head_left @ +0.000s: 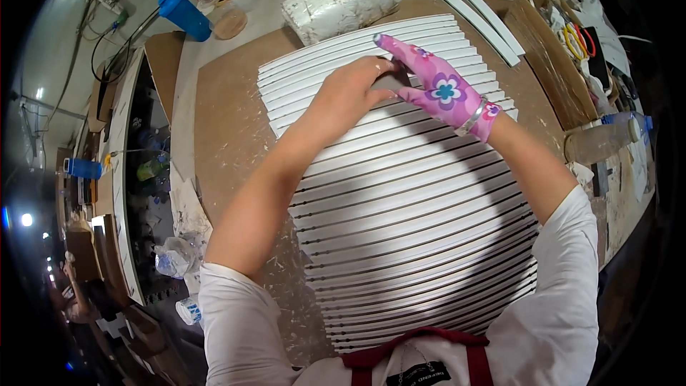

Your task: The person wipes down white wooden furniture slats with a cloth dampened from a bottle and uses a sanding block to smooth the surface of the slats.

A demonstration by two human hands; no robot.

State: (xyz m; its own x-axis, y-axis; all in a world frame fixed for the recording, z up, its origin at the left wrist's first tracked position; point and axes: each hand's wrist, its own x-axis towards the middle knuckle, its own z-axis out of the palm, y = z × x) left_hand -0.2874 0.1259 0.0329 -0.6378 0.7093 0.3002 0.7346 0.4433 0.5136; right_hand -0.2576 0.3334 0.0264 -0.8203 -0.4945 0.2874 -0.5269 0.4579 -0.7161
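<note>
Many narrow white strips (400, 193) lie side by side across a brown board (229, 111), with thin dark gaps between them. Over the far strips, my bare left hand (357, 86) is closed on a small dark grey block (389, 86). My right hand (443, 89), in a pink glove with a flower pattern, meets the block's right side. Its thumb rests against the block and its index finger sticks out toward the far left. The remaining right fingers are mostly hidden. Both hands partly cover the block, so its exact kind does not show.
Behind the strips sits a white wrapped bundle (343, 1). Two long white strips (468, 7) lie at the far right, beside a cardboard box (550, 57) of tools. A blue bottle (184, 16) stands far left; a clear plastic bottle (602, 141) lies at right.
</note>
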